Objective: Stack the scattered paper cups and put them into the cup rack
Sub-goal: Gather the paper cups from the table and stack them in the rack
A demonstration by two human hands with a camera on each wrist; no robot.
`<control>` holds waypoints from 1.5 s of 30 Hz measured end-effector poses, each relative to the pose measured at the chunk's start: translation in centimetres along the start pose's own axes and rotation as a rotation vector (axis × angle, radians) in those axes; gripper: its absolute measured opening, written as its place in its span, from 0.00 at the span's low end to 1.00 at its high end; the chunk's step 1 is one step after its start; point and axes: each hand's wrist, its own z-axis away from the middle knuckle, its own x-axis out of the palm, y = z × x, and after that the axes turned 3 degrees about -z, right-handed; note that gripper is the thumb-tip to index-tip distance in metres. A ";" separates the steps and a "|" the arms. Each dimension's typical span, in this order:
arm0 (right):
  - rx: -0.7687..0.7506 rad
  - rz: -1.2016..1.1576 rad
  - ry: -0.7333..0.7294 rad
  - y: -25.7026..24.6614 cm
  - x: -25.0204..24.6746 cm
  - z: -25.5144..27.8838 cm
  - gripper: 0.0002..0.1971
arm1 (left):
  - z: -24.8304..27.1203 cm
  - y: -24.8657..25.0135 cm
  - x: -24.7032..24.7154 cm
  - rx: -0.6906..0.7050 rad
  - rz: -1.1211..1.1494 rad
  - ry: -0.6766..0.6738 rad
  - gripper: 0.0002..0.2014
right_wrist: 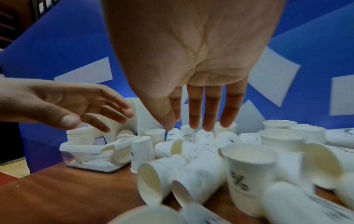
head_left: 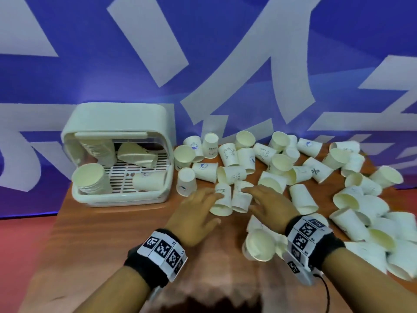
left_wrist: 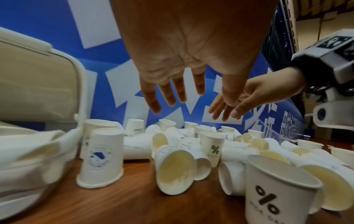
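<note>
At table centre, head view: both hands reach forward over the scatter. Left hand palm down, fingers straight and spread, holding nothing; wrist views show it above the cups, not touching. Right hand likewise flat, fingers extended, nothing in its hold.

Two tipped cups lie side by side just beyond the fingertips, mouths toward the person: the left tipped cup under the left fingers, the right tipped cup under the right. Judgement: one hand per cup, so one can be slid into the other.

Paper cups sprawl from 12 o'clock round to 4 o'clock of the hands, most on their sides, some upright, some inverted. An inverted cup stands at 11 o'clock of the left hand, just beside the rack.

Cup rack sits at 10 o'clock, lid raised. It already holds nested cups: a stack at its front left corner, more leaning behind. Open side faces the person, presumably for easy loading.

Wooden table bare at 8 o'clock. Judged well short of done: most cups loose.
</note>
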 end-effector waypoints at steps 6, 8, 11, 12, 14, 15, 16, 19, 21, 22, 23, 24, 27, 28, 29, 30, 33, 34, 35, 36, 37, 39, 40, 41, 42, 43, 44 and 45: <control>0.068 0.012 -0.096 7.5 0.9 3.0 0.21 | -2.9 5.6 5.0 0.044 -0.009 -0.190 0.36; 0.095 0.005 -0.140 8.6 1.6 3.6 0.21 | -3.1 6.9 6.7 0.045 -0.049 -0.226 0.38; 0.093 -0.004 -0.168 9.5 2.6 3.7 0.22 | -3.1 7.9 9.1 0.012 -0.110 -0.265 0.42; 0.089 0.010 -0.183 9.6 3.0 3.7 0.24 | -3.2 8.1 9.5 0.003 -0.125 -0.275 0.43; 0.078 0.077 -0.204 9.6 3.5 3.6 0.27 | -3.3 8.5 10.0 -0.026 -0.154 -0.298 0.44; 0.070 0.135 -0.210 9.4 3.7 3.6 0.29 | -3.4 8.7 10.1 -0.034 -0.161 -0.306 0.45; 0.060 0.190 -0.214 9.2 3.7 3.5 0.30 | -3.4 8.8 10.2 -0.038 -0.160 -0.316 0.45; 0.038 0.262 -0.221 8.6 3.9 3.7 0.32 | -3.4 9.2 10.5 -0.040 -0.170 -0.351 0.46; 0.026 0.273 -0.227 8.3 4.3 3.7 0.37 | -3.4 9.3 10.7 -0.046 -0.168 -0.351 0.45; 0.026 0.266 -0.221 8.2 4.5 3.7 0.37 | -3.3 9.3 10.8 -0.050 -0.161 -0.346 0.44; 0.028 0.260 -0.212 8.1 4.7 3.7 0.37 | -3.2 9.3 10.9 -0.056 -0.151 -0.341 0.43; 0.032 0.262 -0.205 8.0 4.9 3.6 0.36 | -3.0 9.3 11.0 -0.061 -0.135 -0.332 0.42; 0.051 0.284 -0.217 7.8 5.3 3.6 0.39 | -2.5 8.9 10.8 -0.075 -0.098 -0.297 0.41; 0.064 0.284 -0.224 7.8 5.4 3.6 0.41 | -2.3 8.7 10.6 -0.085 -0.094 -0.287 0.41; 0.075 0.283 -0.226 7.7 5.5 3.5 0.43 | -2.2 8.5 10.2 -0.100 -0.091 -0.279 0.41; 0.079 0.282 -0.221 7.6 5.6 3.5 0.44 | -2.1 8.3 9.7 -0.116 -0.086 -0.272 0.42; 0.073 0.262 -0.216 7.1 5.8 3.3 0.44 | -1.8 7.8 8.2 -0.136 -0.061 -0.238 0.42; 0.071 0.247 -0.213 6.9 5.7 3.3 0.44 | -1.7 7.6 7.6 -0.144 -0.060 -0.222 0.42; 0.069 0.226 -0.204 6.6 5.6 3.2 0.44 | -1.6 7.4 7.0 -0.158 -0.062 -0.205 0.43; 0.066 0.195 -0.185 6.3 5.4 3.1 0.44 | -1.3 7.1 6.3 -0.175 -0.063 -0.185 0.43; 0.061 0.161 -0.157 5.9 5.2 3.0 0.43 | -1.0 6.8 5.6 -0.189 -0.057 -0.162 0.43; 0.044 0.091 -0.095 5.0 4.5 2.8 0.41 | -0.2 6.1 4.2 -0.201 -0.043 -0.107 0.44; 0.040 0.049 -0.077 4.6 4.1 2.7 0.39 | 0.3 5.6 3.4 -0.220 -0.040 -0.085 0.44; 0.040 0.005 -0.071 4.1 3.6 2.6 0.37 | 0.9 5.2 2.5 -0.247 -0.040 -0.068 0.43; 0.041 -0.033 -0.077 3.5 3.2 2.5 0.35 | 1.5 4.8 1.6 -0.270 -0.044 -0.051 0.43; 0.041 -0.063 -0.092 2.9 2.8 2.4 0.34 | 2.1 4.4 0.6 -0.287 -0.050 -0.035 0.43; 0.034 -0.084 -0.104 2.3 2.4 2.3 0.34 | 2.7 4.0 -0.3 -0.303 -0.058 -0.022 0.43; 0.021 -0.094 -0.109 1.7 2.0 2.1 0.34 | 3.2 3.6 -1.3 -0.318 -0.065 -0.007 0.42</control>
